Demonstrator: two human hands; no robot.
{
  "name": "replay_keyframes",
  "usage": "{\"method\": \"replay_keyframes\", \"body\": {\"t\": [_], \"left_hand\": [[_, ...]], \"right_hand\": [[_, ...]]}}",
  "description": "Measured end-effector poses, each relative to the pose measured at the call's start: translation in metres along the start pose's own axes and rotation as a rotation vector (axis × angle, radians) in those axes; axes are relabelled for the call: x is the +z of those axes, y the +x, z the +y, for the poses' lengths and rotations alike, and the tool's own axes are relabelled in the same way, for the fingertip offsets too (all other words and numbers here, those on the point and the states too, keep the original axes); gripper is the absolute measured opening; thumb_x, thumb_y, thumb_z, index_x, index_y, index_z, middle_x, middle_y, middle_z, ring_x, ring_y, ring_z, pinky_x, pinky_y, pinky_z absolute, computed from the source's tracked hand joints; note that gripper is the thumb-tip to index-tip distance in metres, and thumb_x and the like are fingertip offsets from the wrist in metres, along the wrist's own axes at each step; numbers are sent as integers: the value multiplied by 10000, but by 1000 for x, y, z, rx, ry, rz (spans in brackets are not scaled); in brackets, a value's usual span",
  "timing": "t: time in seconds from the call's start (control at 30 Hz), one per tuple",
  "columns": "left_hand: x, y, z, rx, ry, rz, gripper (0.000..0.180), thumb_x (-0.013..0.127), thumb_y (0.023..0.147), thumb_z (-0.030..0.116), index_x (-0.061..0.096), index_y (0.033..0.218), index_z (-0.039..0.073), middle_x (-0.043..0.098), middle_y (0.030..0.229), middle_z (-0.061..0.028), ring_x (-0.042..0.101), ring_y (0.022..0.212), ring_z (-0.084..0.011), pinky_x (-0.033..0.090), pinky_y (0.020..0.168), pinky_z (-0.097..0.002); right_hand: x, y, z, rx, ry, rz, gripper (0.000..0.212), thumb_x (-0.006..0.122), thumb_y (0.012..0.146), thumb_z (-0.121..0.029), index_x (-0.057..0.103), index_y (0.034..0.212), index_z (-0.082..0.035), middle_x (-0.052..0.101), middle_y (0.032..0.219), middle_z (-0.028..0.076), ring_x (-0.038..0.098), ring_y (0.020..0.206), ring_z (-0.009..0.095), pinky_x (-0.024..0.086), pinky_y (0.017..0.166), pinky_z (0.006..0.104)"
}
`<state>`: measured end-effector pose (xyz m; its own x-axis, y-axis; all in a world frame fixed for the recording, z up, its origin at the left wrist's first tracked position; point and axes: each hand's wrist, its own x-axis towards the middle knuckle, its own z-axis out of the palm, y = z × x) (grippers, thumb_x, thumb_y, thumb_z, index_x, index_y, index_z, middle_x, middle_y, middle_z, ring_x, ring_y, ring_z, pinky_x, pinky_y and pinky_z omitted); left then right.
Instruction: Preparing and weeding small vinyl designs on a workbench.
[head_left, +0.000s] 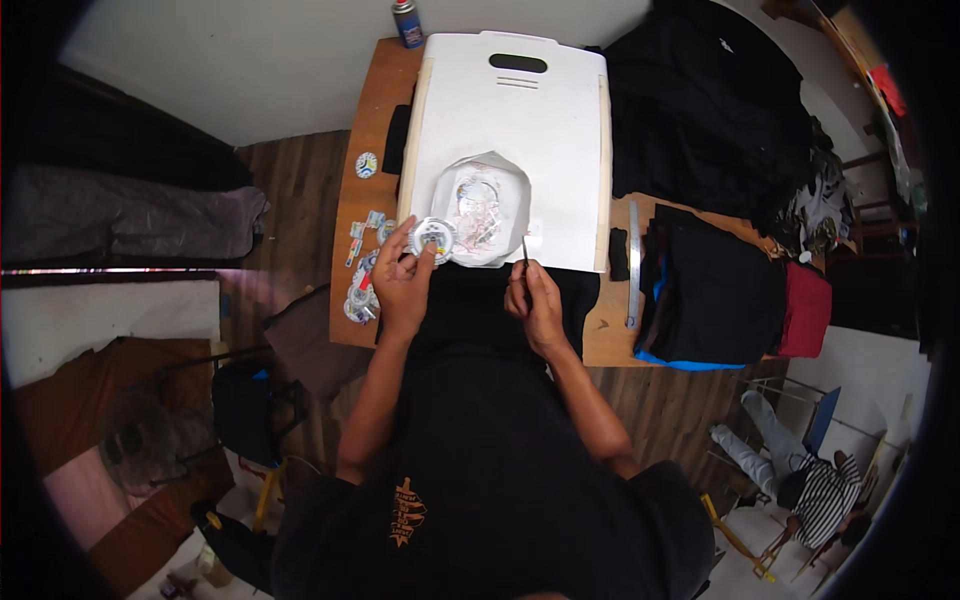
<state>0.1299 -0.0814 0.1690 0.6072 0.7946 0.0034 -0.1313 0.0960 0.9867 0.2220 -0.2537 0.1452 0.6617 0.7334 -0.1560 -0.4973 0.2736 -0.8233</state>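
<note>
My left hand (403, 280) grips a round, white-rimmed disc (447, 238) with a small printed centre, thumb across its face. The disc overlaps the near left edge of a white many-sided tray (524, 190). Inside that tray lie clear and reddish scraps and a clear ring shape. A thin, dark, pointed tool (525, 247) stands up from my right hand (538, 305), its fingers closed round the lower end. The tool's exact kind is too small to make out. Both hands are at the near edge of a white board (560, 120), which carries the tray.
Printed round stickers (367, 165) and small labels (375, 219) lie on the wooden table (376, 110) at left. A spray can (408, 24) stands at the far left corner. To the right are a metal ruler (634, 265) and folded dark garments (715, 290). A person in stripes (828, 498) is at lower right.
</note>
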Motion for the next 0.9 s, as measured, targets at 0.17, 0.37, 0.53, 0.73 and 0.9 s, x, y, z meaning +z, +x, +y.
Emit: {"method": "replay_keyframes", "body": {"t": [0.17, 0.37, 0.53, 0.73, 0.9], "left_hand": [[-71, -1, -50, -35, 156, 195, 496, 613, 921, -46, 452, 1389, -14, 563, 1311, -145, 617, 1085, -165, 535, 843, -249], [-165, -39, -142, -143, 319, 363, 464, 580, 896, -93, 504, 1345, -8, 597, 1224, -116, 615, 1090, -175, 522, 875, -267], [-173, -51, -163, -176, 381, 346, 450, 589, 884, -100, 521, 1320, -11, 615, 1212, -118, 615, 1102, -182, 508, 887, -273], [-122, 10, -140, -266, 143, 272, 453, 645, 891, -34, 523, 1326, -2, 605, 1247, -136, 614, 1100, -189, 503, 902, -283], [-108, 30, -146, -220, 345, 291, 465, 701, 895, 82, 543, 1329, 35, 591, 1269, -145, 603, 1065, -183, 509, 856, -296]], "right_hand": [[-6, -4, -4, 56, -102, 29, 329, 370, 1072, -349, 501, 992, -58, 335, 593, -29, 296, 515, 64, 276, 505, 228], [-25, -9, -3, 118, -162, 6, 348, 379, 1068, -372, 487, 991, -50, 349, 589, -6, 322, 506, 86, 282, 491, 238], [-32, -15, -6, 152, -187, 17, 348, 381, 1067, -366, 488, 982, -46, 347, 585, -5, 317, 503, 86, 280, 487, 242], [-31, -17, -12, 172, -236, 13, 334, 380, 1067, -349, 486, 979, -45, 344, 582, -7, 316, 501, 90, 278, 486, 248], [-27, -19, -20, 166, -303, 38, 342, 378, 1064, -361, 490, 981, -49, 340, 574, -11, 316, 498, 88, 277, 486, 247]]}}
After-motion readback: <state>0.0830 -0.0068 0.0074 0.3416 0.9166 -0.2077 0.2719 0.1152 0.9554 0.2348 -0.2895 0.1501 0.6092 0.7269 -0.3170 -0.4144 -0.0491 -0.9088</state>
